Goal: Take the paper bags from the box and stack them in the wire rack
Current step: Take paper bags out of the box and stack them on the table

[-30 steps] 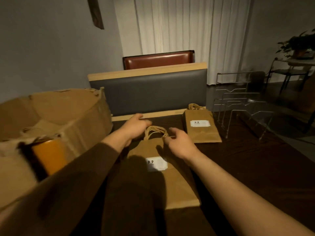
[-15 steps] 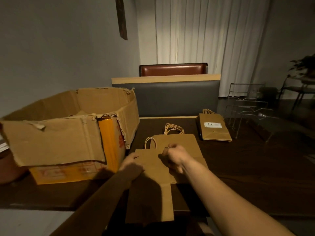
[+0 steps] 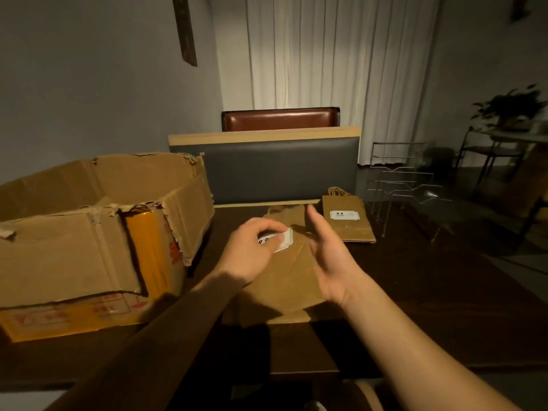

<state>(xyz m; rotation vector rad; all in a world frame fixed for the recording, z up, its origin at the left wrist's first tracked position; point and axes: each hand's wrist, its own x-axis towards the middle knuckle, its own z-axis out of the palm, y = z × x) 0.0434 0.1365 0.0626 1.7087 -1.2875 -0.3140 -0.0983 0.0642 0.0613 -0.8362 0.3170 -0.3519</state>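
1. A brown paper bag (image 3: 284, 274) is lying flat on the dark table (image 3: 430, 292), between both hands.
2. The left hand (image 3: 252, 253) is curling its fingers over the bag's white label (image 3: 283, 240), gripping the bag there.
3. The right hand (image 3: 329, 250) is hovering with fingers released, beside the bag.
4. A second paper bag (image 3: 347, 221) is lying farther back, near the wire rack (image 3: 403, 185).
5. The torn cardboard box (image 3: 89, 226) is sitting at the left.

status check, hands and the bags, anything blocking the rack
Left hand fingers curled on near paper bag at its label. Right hand open beside it. Second bag flat by empty wire rack. Nothing blocking.
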